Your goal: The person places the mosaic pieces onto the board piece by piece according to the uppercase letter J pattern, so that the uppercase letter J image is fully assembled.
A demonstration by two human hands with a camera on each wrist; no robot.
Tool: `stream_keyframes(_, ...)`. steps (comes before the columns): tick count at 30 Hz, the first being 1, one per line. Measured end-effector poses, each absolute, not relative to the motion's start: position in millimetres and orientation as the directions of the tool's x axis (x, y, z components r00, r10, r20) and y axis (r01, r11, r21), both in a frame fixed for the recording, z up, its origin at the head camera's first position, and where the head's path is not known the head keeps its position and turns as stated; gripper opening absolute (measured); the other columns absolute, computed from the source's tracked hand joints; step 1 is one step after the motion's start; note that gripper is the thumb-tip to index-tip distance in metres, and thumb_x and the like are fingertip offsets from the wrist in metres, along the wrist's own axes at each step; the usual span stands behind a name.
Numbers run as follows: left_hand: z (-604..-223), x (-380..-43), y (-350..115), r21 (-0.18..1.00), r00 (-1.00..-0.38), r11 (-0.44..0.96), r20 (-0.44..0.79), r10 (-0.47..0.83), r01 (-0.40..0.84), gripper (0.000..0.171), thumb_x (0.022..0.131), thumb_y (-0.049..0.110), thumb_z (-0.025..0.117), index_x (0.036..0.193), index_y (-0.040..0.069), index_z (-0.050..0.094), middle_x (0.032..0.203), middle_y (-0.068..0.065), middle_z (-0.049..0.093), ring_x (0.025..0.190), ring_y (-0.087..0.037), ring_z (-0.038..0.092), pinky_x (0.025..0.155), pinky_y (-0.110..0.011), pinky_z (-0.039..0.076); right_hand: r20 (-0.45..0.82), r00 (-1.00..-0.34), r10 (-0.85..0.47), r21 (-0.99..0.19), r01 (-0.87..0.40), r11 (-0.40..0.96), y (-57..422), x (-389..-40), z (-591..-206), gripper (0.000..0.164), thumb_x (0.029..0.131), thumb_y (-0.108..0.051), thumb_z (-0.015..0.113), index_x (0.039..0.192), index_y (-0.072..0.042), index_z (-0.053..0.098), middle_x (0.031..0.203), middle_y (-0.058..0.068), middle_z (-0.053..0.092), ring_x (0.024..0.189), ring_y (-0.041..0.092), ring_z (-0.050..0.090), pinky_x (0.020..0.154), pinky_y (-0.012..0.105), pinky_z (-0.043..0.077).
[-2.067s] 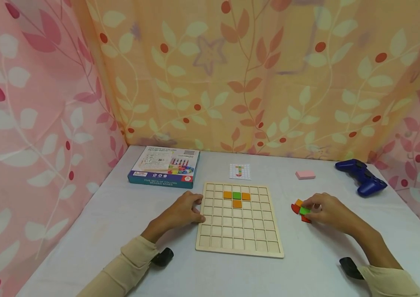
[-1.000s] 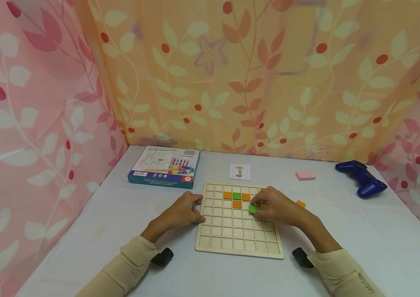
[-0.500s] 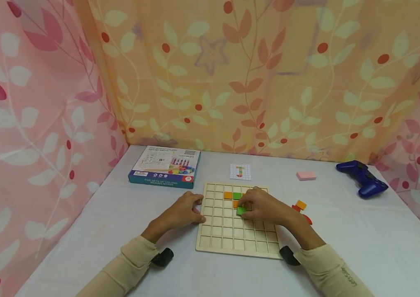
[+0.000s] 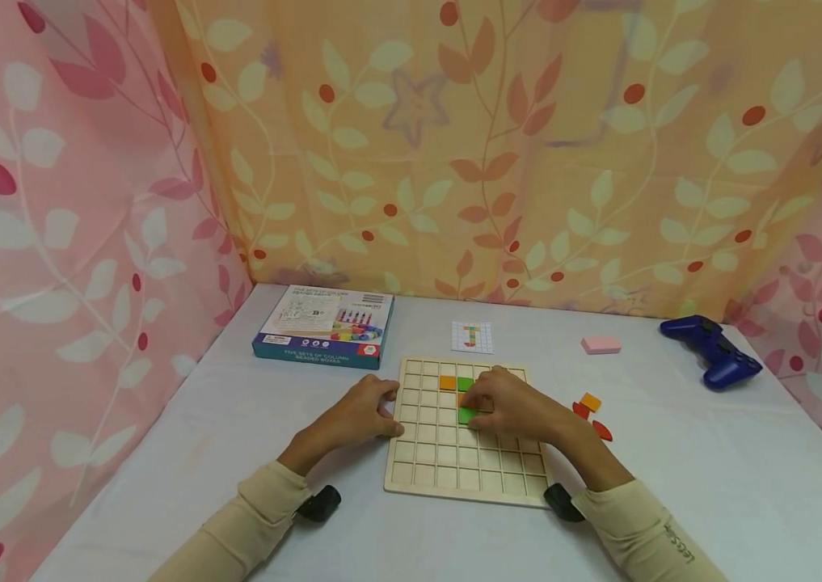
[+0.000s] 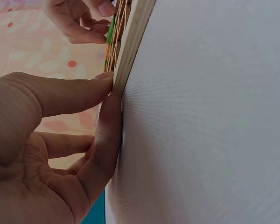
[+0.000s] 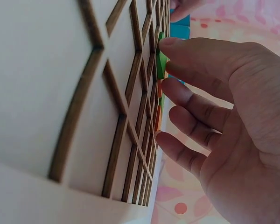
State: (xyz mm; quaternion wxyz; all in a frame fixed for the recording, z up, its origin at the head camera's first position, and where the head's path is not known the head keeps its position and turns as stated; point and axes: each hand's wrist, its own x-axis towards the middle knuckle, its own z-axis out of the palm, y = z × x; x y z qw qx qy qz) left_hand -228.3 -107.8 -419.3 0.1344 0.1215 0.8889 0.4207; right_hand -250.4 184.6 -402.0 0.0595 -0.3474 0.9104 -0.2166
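Note:
A wooden grid board (image 4: 425,477) lies on the white table. My left hand (image 4: 360,416) holds its left edge, the thumb and a finger against the rim (image 5: 130,51) in the left wrist view. Over the board, my right hand (image 4: 516,408) pinches a green square tile (image 4: 465,415) between thumb and fingers, at a cell just below an orange tile (image 4: 462,399) that is partly covered. In the right wrist view the held green tile (image 6: 161,65) touches or nearly touches the grid. Another orange tile (image 4: 448,383) and a green tile (image 4: 465,384) sit in the upper row.
Right of the board lie an orange tile (image 4: 590,402) and two red curved pieces (image 4: 602,431). Behind it is a small pattern card (image 4: 472,337). A boxed toy set (image 4: 323,326) stands back left; a pink block (image 4: 601,345) and a blue game controller (image 4: 711,352) lie at right.
My right hand has picked the green tile from the loose pieces at right and carried it left onto the board, below the orange tile. My left hand has stayed at the board's edge.

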Motion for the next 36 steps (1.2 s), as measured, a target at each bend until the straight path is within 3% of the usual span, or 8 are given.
stream_keyframes(14, -418, -229, -107, 0.787, -0.934, 0.610, -0.142, 0.328, 0.094, 0.078, 0.084, 0.006, 0.089, 0.151, -0.006, 0.052, 0.117, -0.010, 0.053, 0.088, -0.012, 0.067, 0.075, -0.026, 0.056, 0.039, -0.755, -0.654, -0.454, -0.596, 0.662, 199, -248, -400, 0.023, 0.092, -0.022, 0.082, 0.115, -0.015, 0.081, 0.108, -0.007, 0.074, 0.102, 0.016, 0.058, 0.093, 0.039, 0.049)
stream_keyframes(23, -420, -230, -108, 0.787, -0.934, 0.610, -0.143, 0.326, 0.093, 0.078, 0.084, 0.006, 0.089, 0.151, -0.005, 0.052, 0.117, -0.009, 0.053, 0.089, -0.013, 0.066, 0.075, -0.026, 0.057, 0.047, -0.846, -0.531, -0.521, -0.474, 0.710, 238, -243, -394, 0.028, 0.092, -0.022, 0.082, 0.118, -0.012, 0.079, 0.109, -0.003, 0.071, 0.104, 0.021, 0.058, 0.087, 0.035, 0.049)
stream_keyframes(36, -418, -227, -107, 0.779, -0.934, 0.620, -0.146, 0.326, 0.094, 0.077, 0.084, 0.006, 0.089, 0.151, -0.005, 0.052, 0.119, -0.010, 0.053, 0.090, -0.015, 0.065, 0.077, -0.028, 0.058, 0.030, -0.932, -0.361, -0.507, -0.325, 0.798, 302, -239, -390, 0.030, 0.095, -0.015, 0.079, 0.123, -0.006, 0.076, 0.107, 0.003, 0.071, 0.094, 0.019, 0.062, 0.075, 0.029, 0.054)
